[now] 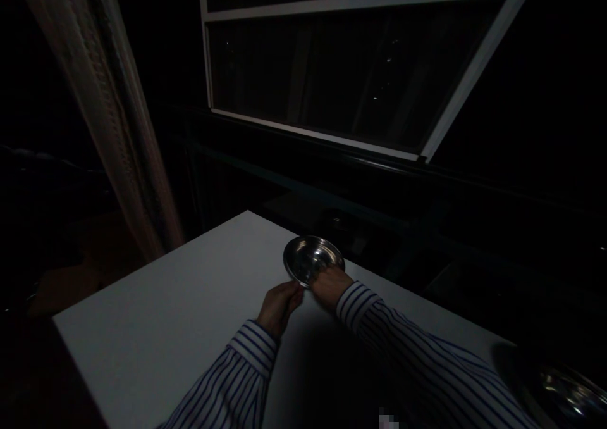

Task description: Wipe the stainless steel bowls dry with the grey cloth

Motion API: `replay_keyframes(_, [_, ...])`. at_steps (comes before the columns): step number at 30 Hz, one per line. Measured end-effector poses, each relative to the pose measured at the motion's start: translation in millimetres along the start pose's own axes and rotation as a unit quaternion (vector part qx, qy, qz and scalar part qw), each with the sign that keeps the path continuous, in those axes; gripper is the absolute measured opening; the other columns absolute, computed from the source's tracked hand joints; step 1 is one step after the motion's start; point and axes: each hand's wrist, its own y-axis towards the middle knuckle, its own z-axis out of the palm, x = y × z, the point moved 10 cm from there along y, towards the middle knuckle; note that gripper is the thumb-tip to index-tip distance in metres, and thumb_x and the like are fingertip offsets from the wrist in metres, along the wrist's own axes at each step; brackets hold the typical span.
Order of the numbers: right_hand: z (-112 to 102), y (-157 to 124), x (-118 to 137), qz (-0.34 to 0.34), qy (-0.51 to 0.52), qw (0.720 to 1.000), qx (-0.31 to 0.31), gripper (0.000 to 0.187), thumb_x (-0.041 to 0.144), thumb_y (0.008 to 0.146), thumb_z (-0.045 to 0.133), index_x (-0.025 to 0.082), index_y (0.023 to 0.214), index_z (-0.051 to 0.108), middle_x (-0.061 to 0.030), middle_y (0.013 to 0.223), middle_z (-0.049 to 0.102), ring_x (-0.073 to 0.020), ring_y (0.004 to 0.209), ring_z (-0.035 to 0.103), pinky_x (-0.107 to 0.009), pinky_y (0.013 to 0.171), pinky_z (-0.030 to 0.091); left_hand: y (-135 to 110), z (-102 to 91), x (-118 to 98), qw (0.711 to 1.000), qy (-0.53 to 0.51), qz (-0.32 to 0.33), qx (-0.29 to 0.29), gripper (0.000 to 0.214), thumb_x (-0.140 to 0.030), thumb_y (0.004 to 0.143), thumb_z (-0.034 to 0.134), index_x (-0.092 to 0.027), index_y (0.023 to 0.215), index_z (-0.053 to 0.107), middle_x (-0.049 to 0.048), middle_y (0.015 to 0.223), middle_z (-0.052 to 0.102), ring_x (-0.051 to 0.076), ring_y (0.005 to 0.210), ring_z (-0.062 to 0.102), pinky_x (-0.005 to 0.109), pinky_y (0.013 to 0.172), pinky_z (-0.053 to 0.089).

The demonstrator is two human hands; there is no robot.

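Note:
A small shiny steel bowl (310, 258) is tilted up near the far edge of a white table (165, 315). My right hand (331, 285) grips its near rim, fingers closed on it. My left hand (279, 305) is curled right beside the bowl's lower left rim; whether it touches the bowl I cannot tell in the dim light. Both arms wear white shirts with blue stripes.
A second metal dish (566, 388) lies at the table's right end, mostly in shadow. A pale curtain (109, 112) hangs at the left. A white-framed window (360, 62) fills the dark background behind the table.

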Motion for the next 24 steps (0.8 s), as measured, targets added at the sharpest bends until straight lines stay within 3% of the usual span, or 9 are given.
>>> replay_keyframes(9, [-29.4, -15.5, -9.4, 0.055, 0.009, 0.997, -0.049, 0.026, 0.018, 0.080, 0.040, 0.009, 0.095, 0.058, -0.0164, 0.096, 0.060, -0.0271, 0.094, 0.052, -0.041, 0.081, 0.037, -4.2, -4.8, -1.7, 0.999, 0.025, 0.019, -0.035, 0.013, -0.017, 0.061, 0.066, -0.008, 0.067, 0.060, 0.0054, 0.064, 0.061, 0.008, 0.054, 0.056, 0.022, 0.057, 0.046])
replay_keyframes(13, [-40.6, -19.4, -27.2, 0.100, 0.015, 0.990, -0.094, 0.023, 0.017, 0.081, 0.040, 0.010, 0.097, 0.055, -0.0132, 0.098, 0.059, -0.0249, 0.098, 0.049, -0.039, 0.084, 0.035, -7.2, -15.7, -17.5, 0.994, 0.045, 0.065, -0.079, 0.020, -0.025, 0.059, 0.067, -0.009, 0.065, 0.056, 0.0018, 0.056, 0.057, 0.007, 0.046, 0.051, 0.021, 0.047, 0.043])
replay_keyframes(16, [-47.0, -24.4, -30.3, 0.090, -0.013, 0.988, -0.127, 0.022, 0.013, 0.083, 0.036, 0.012, 0.093, 0.055, -0.0107, 0.094, 0.060, -0.0225, 0.093, 0.051, -0.036, 0.079, 0.037, -16.3, -18.0, -36.0, 0.988, 0.064, 0.099, -0.101, 0.027, -0.032, 0.059, 0.067, -0.010, 0.069, 0.057, 0.0018, 0.057, 0.058, 0.008, 0.045, 0.051, 0.022, 0.045, 0.042])
replay_keyframes(20, [-56.4, -47.5, -16.5, 0.046, -0.071, 0.980, -0.179, 0.022, 0.011, 0.084, 0.035, 0.014, 0.085, 0.056, -0.0088, 0.086, 0.059, -0.0212, 0.086, 0.051, -0.037, 0.077, 0.037, -33.3, 2.6, -52.6, 0.990, 0.079, 0.101, -0.058, 0.033, -0.036, 0.065, 0.064, -0.011, 0.084, 0.057, 0.0060, 0.069, 0.061, 0.011, 0.053, 0.056, 0.023, 0.047, 0.046])
replay_keyframes(24, [-60.7, -85.3, 9.3, -0.012, -0.106, 0.970, -0.219, 0.022, 0.012, 0.084, 0.035, 0.016, 0.078, 0.056, -0.0066, 0.077, 0.058, -0.0196, 0.078, 0.051, -0.038, 0.075, 0.037, -53.0, 26.5, -51.8, 0.991, 0.107, 0.076, -0.019, 0.040, -0.033, 0.067, 0.064, -0.015, 0.101, 0.052, 0.0071, 0.083, 0.061, 0.012, 0.056, 0.059, 0.024, 0.044, 0.048])
